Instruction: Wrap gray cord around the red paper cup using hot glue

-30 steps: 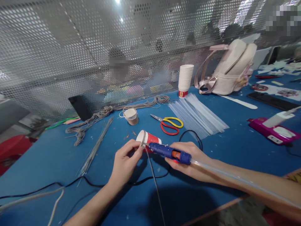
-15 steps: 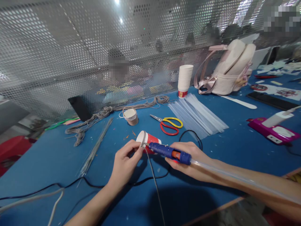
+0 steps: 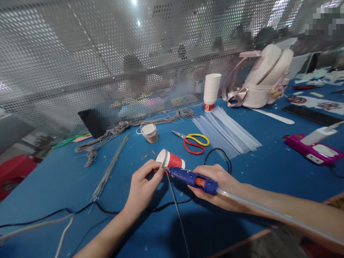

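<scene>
While the right grip (image 3: 224, 182) clasps the glue gun (image 3: 184, 176), the left grip (image 3: 144, 181) pinches the red cup (image 3: 174, 161) at its near rim.

Left hand (image 3: 145, 182): pinches paper cup (image 3: 175, 161) at its rim
Right hand (image 3: 227, 186): holds blue glue gun (image 3: 184, 175), nozzle at the rim
Scissors (image 3: 184, 136): on bench (image 3: 61, 179) beyond cup

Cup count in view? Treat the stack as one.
3: the stack of cups by the mesh panel, the red-and-white cup at the left hand, and the small cup left of the scissors. Others could be hidden behind the backpack.
</scene>
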`<action>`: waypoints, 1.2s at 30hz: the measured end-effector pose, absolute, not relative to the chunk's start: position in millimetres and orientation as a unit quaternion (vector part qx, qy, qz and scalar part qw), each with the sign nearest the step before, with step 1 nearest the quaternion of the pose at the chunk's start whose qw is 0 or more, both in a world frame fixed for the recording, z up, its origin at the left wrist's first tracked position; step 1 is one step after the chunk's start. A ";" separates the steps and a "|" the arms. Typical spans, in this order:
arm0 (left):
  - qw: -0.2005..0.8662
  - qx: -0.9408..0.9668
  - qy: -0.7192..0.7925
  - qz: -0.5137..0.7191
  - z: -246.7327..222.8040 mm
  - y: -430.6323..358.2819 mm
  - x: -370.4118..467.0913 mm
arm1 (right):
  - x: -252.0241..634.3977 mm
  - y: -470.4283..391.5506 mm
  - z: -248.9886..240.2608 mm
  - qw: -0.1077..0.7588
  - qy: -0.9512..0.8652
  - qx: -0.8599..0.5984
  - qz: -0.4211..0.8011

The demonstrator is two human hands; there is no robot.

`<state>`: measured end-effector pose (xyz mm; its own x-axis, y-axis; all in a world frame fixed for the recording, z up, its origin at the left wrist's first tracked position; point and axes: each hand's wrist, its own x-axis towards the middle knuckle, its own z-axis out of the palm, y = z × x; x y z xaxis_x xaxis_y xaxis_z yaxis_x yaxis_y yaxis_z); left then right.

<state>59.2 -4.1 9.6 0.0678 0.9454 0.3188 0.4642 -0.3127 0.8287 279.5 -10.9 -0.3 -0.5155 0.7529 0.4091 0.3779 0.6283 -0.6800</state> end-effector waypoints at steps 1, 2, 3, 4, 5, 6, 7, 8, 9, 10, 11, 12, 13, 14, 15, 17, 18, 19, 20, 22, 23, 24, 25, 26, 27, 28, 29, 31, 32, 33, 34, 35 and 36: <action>0.271 0.679 0.519 0.442 9.7 -4.1 59.1 | 279.6 -10.6 -0.4 0.360 -0.828 -0.339 0.264; 0.269 0.680 0.521 0.440 9.9 -4.2 58.9 | 279.7 -10.3 -0.3 0.366 -0.824 -0.342 0.264; 0.268 0.680 0.523 0.438 10.0 -4.3 58.6 | 279.9 -9.8 0.0 0.370 -0.819 -0.348 0.266; 0.267 0.680 0.525 0.436 10.1 -4.4 58.3 | 280.0 -9.4 0.3 0.370 -0.815 -0.357 0.268; 0.268 0.680 0.526 0.435 10.1 -4.4 57.9 | 280.2 -9.1 0.6 0.369 -0.811 -0.365 0.271; 0.268 0.681 0.525 0.434 10.0 -4.4 57.6 | 280.4 -9.0 0.8 0.366 -0.809 -0.370 0.273; 0.269 0.681 0.525 0.434 9.9 -4.4 57.3 | 280.7 -9.1 0.7 0.364 -0.810 -0.371 0.273; 0.270 0.682 0.523 0.434 9.8 -4.4 57.2 | 281.0 -9.3 0.4 0.362 -0.813 -0.367 0.272; 0.271 0.683 0.522 0.434 9.7 -4.4 57.0 | 281.2 -9.6 0.0 0.360 -0.816 -0.360 0.272; 0.272 0.684 0.521 0.433 9.6 -4.4 56.9 | 281.5 -9.9 -0.4 0.359 -0.819 -0.354 0.274; 0.272 0.684 0.520 0.433 9.5 -4.4 56.8 | 281.7 -10.2 -0.4 0.358 -0.821 -0.349 0.276; 0.272 0.685 0.519 0.433 9.4 -4.4 56.7 | 281.8 -10.3 0.1 0.359 -0.820 -0.347 0.279; 0.273 0.685 0.519 0.432 9.3 -4.5 56.5 | 281.8 -10.3 1.2 0.358 -0.817 -0.351 0.283; 0.273 0.686 0.519 0.430 9.1 -4.4 56.3 | 281.8 -10.1 3.0 0.357 -0.813 -0.359 0.287; 0.273 0.687 0.519 0.429 9.1 -4.4 55.9 | 281.7 -9.7 5.3 0.358 -0.807 -0.368 0.291; 0.276 0.688 0.518 0.427 9.1 -4.1 55.2 | 281.6 -9.0 10.2 0.359 -0.799 -0.379 0.299; 0.276 0.690 0.516 0.426 9.2 -4.0 54.8 | 281.6 -8.8 12.0 0.360 -0.796 -0.382 0.303; 0.274 0.692 0.515 0.425 9.4 -3.8 54.6 | 281.6 -8.7 13.1 0.361 -0.794 -0.383 0.305; 0.272 0.693 0.515 0.425 9.7 -3.7 54.5 | 281.6 -8.8 13.2 0.361 -0.794 -0.382 0.305; 0.268 0.697 0.516 0.420 10.2 -3.4 54.5 | 281.6 -9.4 10.9 0.358 -0.798 -0.379 0.302; 0.266 0.698 0.517 0.419 10.4 -3.3 54.6 | 281.5 -9.7 9.0 0.356 -0.802 -0.376 0.298; 0.265 0.698 0.517 0.418 10.6 -3.1 54.7 | 281.5 -10.0 7.2 0.356 -0.805 -0.372 0.294; 0.264 0.699 0.517 0.417 10.6 -2.9 54.7 | 281.5 -10.1 5.8 0.357 -0.808 -0.368 0.290; 0.263 0.700 0.517 0.417 10.6 -2.6 54.5 | 281.6 -10.0 5.2 0.357 -0.810 -0.367 0.286; 0.261 0.700 0.517 0.418 10.5 -2.3 54.3 | 281.7 -9.8 5.3 0.357 -0.810 -0.368 0.285; 0.260 0.699 0.518 0.419 10.3 -2.0 53.9 | 281.9 -9.4 6.3 0.355 -0.808 -0.372 0.287; 0.259 0.698 0.519 0.420 10.2 -1.7 53.4 | 282.1 -8.9 7.7 0.355 -0.805 -0.376 0.292; 0.259 0.694 0.520 0.424 9.9 -1.2 52.5 | 282.5 -8.1 10.9 0.356 -0.797 -0.383 0.302; 0.260 0.693 0.520 0.426 9.7 -1.0 52.0 | 282.6 -7.8 12.0 0.362 -0.793 -0.384 0.304; 0.262 0.694 0.518 0.427 9.5 -0.9 51.6 | 282.6 -7.8 12.5 0.367 -0.790 -0.385 0.306; 0.263 0.695 0.516 0.427 9.3 -0.8 51.3 | 282.6 -7.9 12.4 0.371 -0.789 -0.384 0.305; 0.264 0.696 0.514 0.426 9.1 -0.8 51.0 | 282.5 -8.2 11.7 0.372 -0.789 -0.382 0.304; 0.265 0.698 0.512 0.425 8.8 -0.7 50.8 | 282.3 -8.7 10.6 0.371 -0.791 -0.380 0.302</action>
